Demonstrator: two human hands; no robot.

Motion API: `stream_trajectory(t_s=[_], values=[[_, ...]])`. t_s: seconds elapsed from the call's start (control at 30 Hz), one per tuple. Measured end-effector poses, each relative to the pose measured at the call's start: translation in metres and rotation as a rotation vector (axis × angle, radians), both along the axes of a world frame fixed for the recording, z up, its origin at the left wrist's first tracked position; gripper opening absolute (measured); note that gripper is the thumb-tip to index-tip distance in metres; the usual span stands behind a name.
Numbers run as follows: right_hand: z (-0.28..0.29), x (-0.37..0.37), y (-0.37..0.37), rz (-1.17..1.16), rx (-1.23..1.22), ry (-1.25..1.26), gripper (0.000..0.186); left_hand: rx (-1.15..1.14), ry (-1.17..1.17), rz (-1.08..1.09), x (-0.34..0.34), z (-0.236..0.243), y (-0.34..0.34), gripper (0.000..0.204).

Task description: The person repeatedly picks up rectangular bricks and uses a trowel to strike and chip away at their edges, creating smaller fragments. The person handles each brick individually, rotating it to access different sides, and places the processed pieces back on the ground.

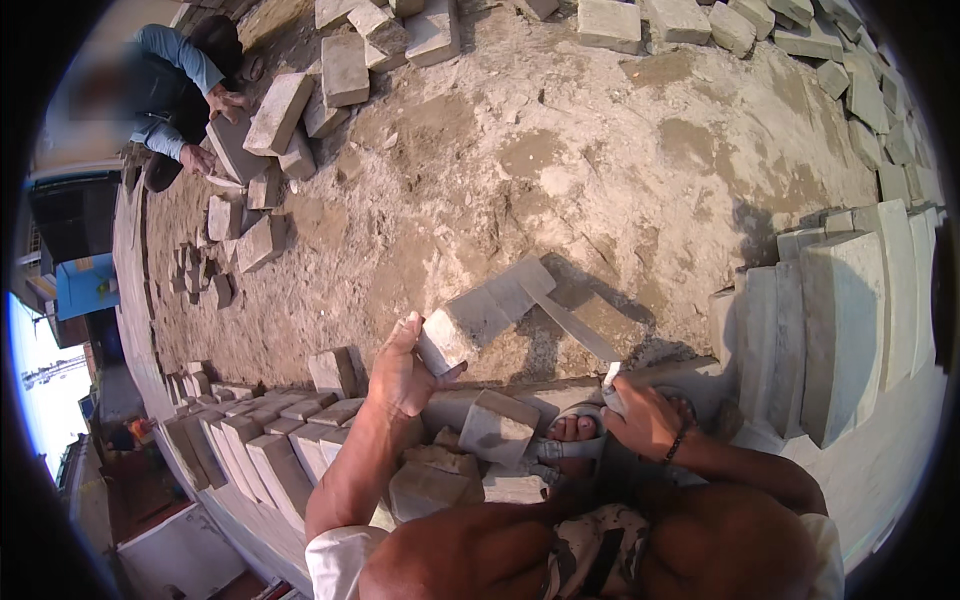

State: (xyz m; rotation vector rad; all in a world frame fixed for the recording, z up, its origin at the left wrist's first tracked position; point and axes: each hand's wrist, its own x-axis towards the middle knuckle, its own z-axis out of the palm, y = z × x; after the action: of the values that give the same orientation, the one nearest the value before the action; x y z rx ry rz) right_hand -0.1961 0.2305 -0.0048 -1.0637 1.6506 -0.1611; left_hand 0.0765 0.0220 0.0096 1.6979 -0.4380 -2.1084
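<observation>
My left hand (402, 370) is closed around the near end of a grey brick (482, 315), thumb on its upper side and fingers beneath. The brick is tilted and points up and to the right, its near end rough and pale. In my right hand (645, 418) is the pale handle of a long, flat, machete-like blade (578, 325). The blade runs up and left to the brick's far end. Whether it touches the brick there I cannot tell. Just below the brick, a loose block (498, 428) lies beside my sandalled foot (575, 435).
Stacked bricks (270, 465) line the lower left, and tall stacked blocks (840, 330) stand at right. Loose blocks (610, 25) lie along the far edge of the bare dirt ground (600, 170). At the upper left, a person (180, 90) handles a block (237, 147).
</observation>
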Motion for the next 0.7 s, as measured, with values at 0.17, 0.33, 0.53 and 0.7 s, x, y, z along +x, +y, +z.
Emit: stream_trajectory(t_s=[0.17, 0.33, 0.53, 0.7], values=[[-0.002, -0.015, 0.02, 0.104, 0.04, 0.053, 0.045, -0.097, -0.017, -0.063, 0.009, -0.016, 0.005, 0.044], [-0.008, -0.03, 0.028, -0.068, -0.04, -0.066, 0.046, 0.043, 0.117, -0.24, 0.016, -0.011, -0.001, 0.053], [0.003, -0.032, 0.012, 0.048, -0.158, -0.096, 0.039, -0.019, -0.136, -0.224, 0.013, -0.014, 0.004, 0.053], [0.026, -0.024, -0.009, 0.222, -0.21, -0.126, 0.041, -0.176, -0.361, -0.442, 0.01, -0.013, 0.004, 0.042]])
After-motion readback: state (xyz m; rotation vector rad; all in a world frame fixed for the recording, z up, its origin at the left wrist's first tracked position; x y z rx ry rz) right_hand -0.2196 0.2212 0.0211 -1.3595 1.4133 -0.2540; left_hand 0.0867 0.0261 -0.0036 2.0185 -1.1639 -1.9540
